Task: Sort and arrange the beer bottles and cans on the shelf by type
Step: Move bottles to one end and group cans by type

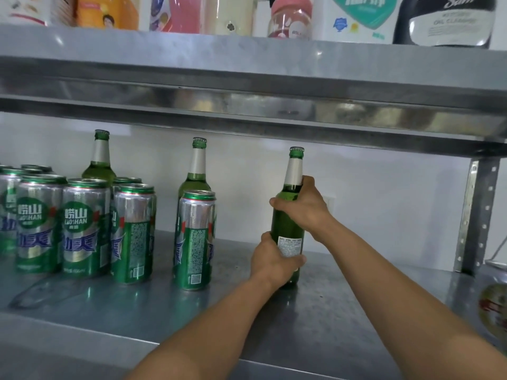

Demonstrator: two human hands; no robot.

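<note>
On the shelf (329,311), right of all the other beer, your two hands are both clamped on one green bottle (285,223). Your left hand (271,259) wraps the lower body, its fingers curled across the foot of the white printed label. Your right hand (304,204) grips higher up, round the shoulder where the glass narrows to the neck. The hands are apart, with bare green glass showing between them. The bottle is upright, cap on, its base at the shelf surface; you cannot tell whether it rests there or is just lifted.

Left of the bottle, across a gap of bare metal, a single can (194,242) stands upright with its small print facing you. A second bottle (196,171) stands just behind that can. Further left of the bottle sits a tight cluster of cans (82,229), green and silver, several of them touching, and a third bottle (100,160) rises behind them.

Well right of the bottle, a perforated steel post (477,215) stands at the back corner. A round gold-and-red thing shows at the frame's right edge, too blurred to name. Above the bottle runs the upper shelf (247,78), carrying packets and jugs (450,20). A white wall (384,201) lies behind the bottle.
</note>
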